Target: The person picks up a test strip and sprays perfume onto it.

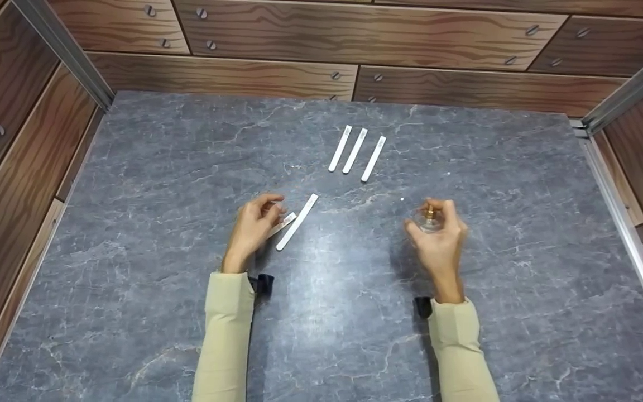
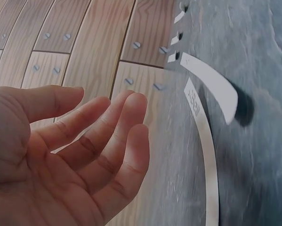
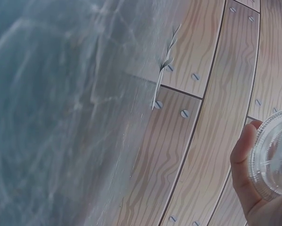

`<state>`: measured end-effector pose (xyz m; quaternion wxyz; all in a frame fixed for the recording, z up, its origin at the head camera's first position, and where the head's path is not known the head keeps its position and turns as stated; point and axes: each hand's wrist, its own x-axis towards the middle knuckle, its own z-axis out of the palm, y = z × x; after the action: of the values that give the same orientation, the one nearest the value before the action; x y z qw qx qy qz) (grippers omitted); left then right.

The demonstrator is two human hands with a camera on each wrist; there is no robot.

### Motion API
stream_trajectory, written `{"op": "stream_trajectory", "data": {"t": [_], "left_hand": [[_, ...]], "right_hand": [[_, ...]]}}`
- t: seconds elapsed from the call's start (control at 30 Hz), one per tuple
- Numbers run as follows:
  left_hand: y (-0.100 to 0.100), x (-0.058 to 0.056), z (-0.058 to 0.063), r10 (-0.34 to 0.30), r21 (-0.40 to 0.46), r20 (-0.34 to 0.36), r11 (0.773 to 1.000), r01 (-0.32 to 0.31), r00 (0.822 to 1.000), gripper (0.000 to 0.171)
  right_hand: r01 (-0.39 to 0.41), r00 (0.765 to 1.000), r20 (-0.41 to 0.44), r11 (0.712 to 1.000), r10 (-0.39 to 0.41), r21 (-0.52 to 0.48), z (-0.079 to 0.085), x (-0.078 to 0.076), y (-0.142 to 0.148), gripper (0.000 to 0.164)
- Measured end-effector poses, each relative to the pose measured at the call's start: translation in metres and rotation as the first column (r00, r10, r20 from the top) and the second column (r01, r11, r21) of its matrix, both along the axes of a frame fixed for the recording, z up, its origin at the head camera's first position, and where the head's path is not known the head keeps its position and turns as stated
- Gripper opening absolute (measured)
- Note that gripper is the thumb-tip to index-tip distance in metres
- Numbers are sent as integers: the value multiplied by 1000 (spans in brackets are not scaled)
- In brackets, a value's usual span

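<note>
The small glass bottle point(image 1: 429, 224) is inside the grip of the right hand point(image 1: 440, 237): thumb and fingers are bent around it, and its gold top point(image 1: 430, 213) shows between them. The right wrist view shows its clear bottom, and it seems to be lifted above the table point(image 1: 321, 318); I suppose it is held this way so that the glass is secure and the top is within reach of a finger.

The left hand point(image 1: 255, 223) grips nothing; its fingers are loosely bent. Just beside them lies a paper strip point(image 1: 283, 224), partly covered by this hand in the head view. Next to it, on the side toward the bottle, is a second strip point(image 1: 297, 222), whose rounded end, judging from its shadow, rises a little. They are so close that touching one could perhaps disturb the other.

Farther out, beyond and between both grips, three more strips point(image 1: 355, 151) lie almost parallel with gaps, probably to keep them separate. A white speck point(image 1: 402, 199) is near the bottle, beyond it and toward the left hand. Wood-patterned walls point(image 1: 377, 36) stand well beyond both hands and at the sides.
</note>
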<state>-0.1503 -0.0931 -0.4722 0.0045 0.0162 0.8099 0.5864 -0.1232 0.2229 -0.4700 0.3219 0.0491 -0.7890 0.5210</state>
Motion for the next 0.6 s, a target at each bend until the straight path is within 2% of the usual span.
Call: {"op": "stream_trajectory", "data": {"t": [0.27, 0.5, 0.6], "left_hand": [[-15, 11, 0, 21, -13, -7, 1000, -21, 1000, 27], [-33, 22, -1, 52, -98, -9, 994, -53, 999, 25], [-40, 24, -1, 66, -107, -12, 992, -66, 998, 26]], "right_hand": [[4, 1000, -6, 1000, -4, -8, 0, 0, 0, 37], [8, 1000, -17, 1000, -8, -5, 1, 0, 1, 38], [11, 1000, -16, 1000, -11, -4, 2, 0, 1, 38]]}}
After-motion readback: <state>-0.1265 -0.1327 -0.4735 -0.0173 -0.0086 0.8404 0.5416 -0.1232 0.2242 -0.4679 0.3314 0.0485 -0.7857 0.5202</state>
